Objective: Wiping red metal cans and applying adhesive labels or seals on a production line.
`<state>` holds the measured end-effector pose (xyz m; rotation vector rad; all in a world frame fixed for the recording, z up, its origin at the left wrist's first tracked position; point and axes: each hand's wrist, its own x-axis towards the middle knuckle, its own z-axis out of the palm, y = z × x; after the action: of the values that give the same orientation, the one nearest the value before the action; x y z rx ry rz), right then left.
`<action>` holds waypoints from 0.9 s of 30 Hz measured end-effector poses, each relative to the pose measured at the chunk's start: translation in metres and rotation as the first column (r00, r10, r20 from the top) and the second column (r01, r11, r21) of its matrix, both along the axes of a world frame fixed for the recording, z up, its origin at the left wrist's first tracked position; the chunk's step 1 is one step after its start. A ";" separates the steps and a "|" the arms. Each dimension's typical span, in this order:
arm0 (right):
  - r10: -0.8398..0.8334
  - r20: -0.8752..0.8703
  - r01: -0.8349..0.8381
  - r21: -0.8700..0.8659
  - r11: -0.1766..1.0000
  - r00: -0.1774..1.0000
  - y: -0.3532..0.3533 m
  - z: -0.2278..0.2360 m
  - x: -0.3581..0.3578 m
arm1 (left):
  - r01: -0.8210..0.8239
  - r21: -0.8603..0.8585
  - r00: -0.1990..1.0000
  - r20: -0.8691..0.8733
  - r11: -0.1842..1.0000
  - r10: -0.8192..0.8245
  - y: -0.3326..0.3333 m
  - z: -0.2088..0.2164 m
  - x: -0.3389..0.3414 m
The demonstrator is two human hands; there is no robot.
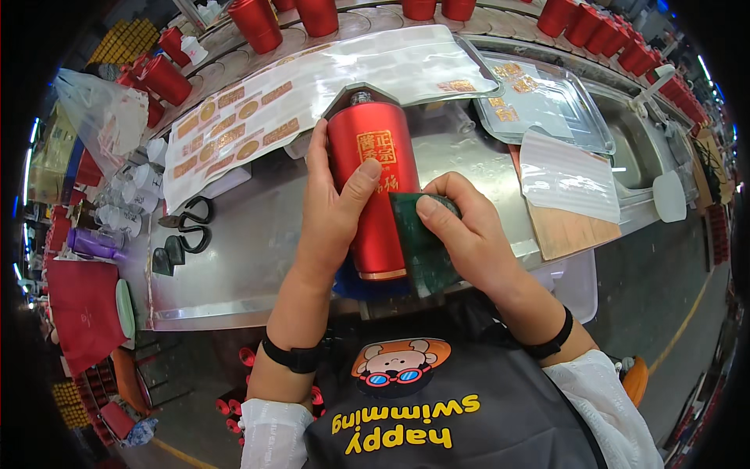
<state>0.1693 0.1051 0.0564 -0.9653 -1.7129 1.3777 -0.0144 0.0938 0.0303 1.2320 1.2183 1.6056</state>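
- Here's the 1 red bottle (391,176), mid-bench above the near edge, neck pointing away, the gold print facing up in full view.
- Left hand (334,207) clamped on its side, thumb across the front, presumably to stop it rolling.
- Right hand (474,230): thumb and fingers pinched together on a dark green piece (426,254), lapping the bottle's right side, perhaps for flat contact.
- Gold label sheet (262,117) beyond, seemingly for easy reach.
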 end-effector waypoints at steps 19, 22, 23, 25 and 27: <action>0.022 0.013 -0.022 -0.046 0.999 1.000 0.000 0.003 0.001 | -0.041 -0.009 0.999 -0.023 0.999 0.041 -0.001 -0.002 0.002; 0.023 0.010 -0.022 -0.049 0.999 1.000 0.000 0.001 0.001 | -0.040 -0.003 0.998 -0.044 0.999 0.040 0.000 -0.001 0.001; 0.021 0.003 -0.021 -0.039 0.999 1.000 0.001 0.000 0.001 | -0.040 -0.002 0.998 -0.044 0.999 0.040 0.001 -0.001 0.002; 0.019 0.008 -0.019 -0.038 0.999 1.000 0.000 0.001 0.001 | -0.033 -0.008 0.999 -0.005 0.999 0.033 0.000 0.001 0.003; 0.018 0.014 -0.017 -0.036 0.999 1.000 0.000 0.002 0.002 | -0.031 -0.008 1.000 -0.004 0.999 0.031 -0.001 0.002 0.004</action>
<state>0.1709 0.1050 0.0580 -0.9846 -1.7161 1.4206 -0.0105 0.0933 0.0328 1.2172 1.2509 1.6192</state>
